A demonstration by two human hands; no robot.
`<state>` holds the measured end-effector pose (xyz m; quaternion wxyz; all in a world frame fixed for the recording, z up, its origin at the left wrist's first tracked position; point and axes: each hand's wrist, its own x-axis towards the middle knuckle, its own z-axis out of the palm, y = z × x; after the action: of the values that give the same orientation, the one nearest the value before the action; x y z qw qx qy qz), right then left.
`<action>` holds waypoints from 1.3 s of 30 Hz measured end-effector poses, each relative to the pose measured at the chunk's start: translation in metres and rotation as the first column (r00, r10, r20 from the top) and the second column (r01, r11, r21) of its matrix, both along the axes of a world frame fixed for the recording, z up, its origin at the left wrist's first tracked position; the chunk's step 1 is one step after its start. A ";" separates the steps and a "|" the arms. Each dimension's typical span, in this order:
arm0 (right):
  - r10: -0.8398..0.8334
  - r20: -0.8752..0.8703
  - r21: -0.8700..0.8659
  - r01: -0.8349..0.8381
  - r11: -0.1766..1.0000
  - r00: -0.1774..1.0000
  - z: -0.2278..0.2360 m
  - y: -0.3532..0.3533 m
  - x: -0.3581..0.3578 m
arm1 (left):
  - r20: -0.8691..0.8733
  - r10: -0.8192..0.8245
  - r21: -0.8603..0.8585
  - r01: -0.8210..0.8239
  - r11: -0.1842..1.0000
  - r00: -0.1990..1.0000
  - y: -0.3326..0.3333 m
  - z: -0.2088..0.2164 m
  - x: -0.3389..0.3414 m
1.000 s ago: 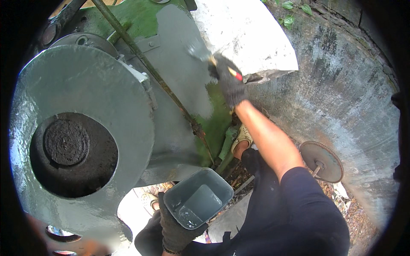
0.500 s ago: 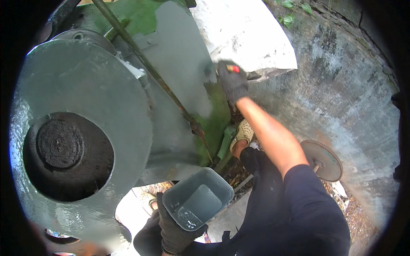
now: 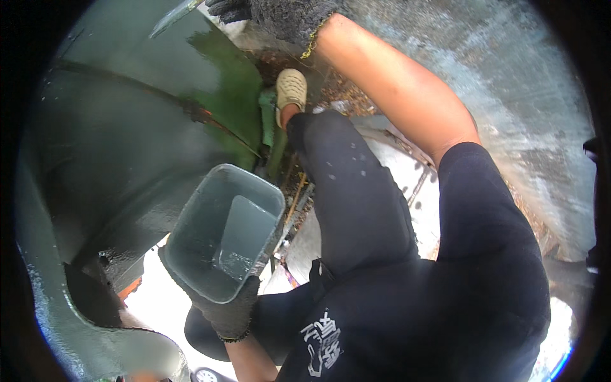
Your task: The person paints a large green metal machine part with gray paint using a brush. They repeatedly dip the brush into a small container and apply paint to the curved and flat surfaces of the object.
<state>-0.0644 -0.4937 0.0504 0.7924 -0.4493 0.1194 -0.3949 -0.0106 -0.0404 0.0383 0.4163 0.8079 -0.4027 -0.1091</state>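
Note:
My left hand (image 3: 232, 315), in a dark knit glove, grips a grey plastic tub (image 3: 191, 223) from below and its near side. Grey paint (image 3: 247, 232) pools in the bottom of the tub. My right hand (image 3: 273, 16), also gloved, is at the top edge, partly cut off, closed on what looks like a paintbrush (image 3: 175, 18). Only a narrow pale end of it shows, against a large metal panel (image 3: 140, 76). The panel is coated in glossy grey, with a green patch (image 3: 229, 89) left of my foot.
A thin rusty rod (image 3: 146, 92) crosses before the panel. My foot in a beige clog (image 3: 291, 89) rests beside a green pipe (image 3: 267, 118). A curved grey painted part (image 3: 121, 350) stands at lower left. A weathered wall (image 3: 522, 95) rises at right.
The view has swung downward, so my right hand now sits at the top edge. The tub in my left hand appears further left and higher, and is tilted differently.

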 end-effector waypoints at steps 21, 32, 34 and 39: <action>0.277 0.089 0.068 -0.283 0.957 0.957 -0.016 0.049 -0.091 | 0.274 -0.012 0.041 0.001 0.999 0.962 0.019 -0.019 0.025; 0.025 0.275 0.135 -0.064 0.989 0.961 -0.013 0.056 -0.116 | 0.395 0.083 0.059 -0.115 0.992 0.915 0.064 -0.040 0.077; 0.049 0.272 0.132 -0.087 0.987 0.961 -0.019 0.056 -0.125 | 0.367 0.057 0.009 -0.064 0.998 0.929 0.066 -0.043 0.077; 0.028 0.303 0.097 -0.060 0.993 0.953 -0.046 0.054 -0.111 | 0.241 0.090 0.049 -0.104 0.993 0.966 0.041 -0.030 0.032</action>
<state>-0.1751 -0.4396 0.0042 0.8325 -0.3443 0.0078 -0.4340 0.0214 0.0006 0.0085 0.3451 0.8461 -0.4062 -0.0032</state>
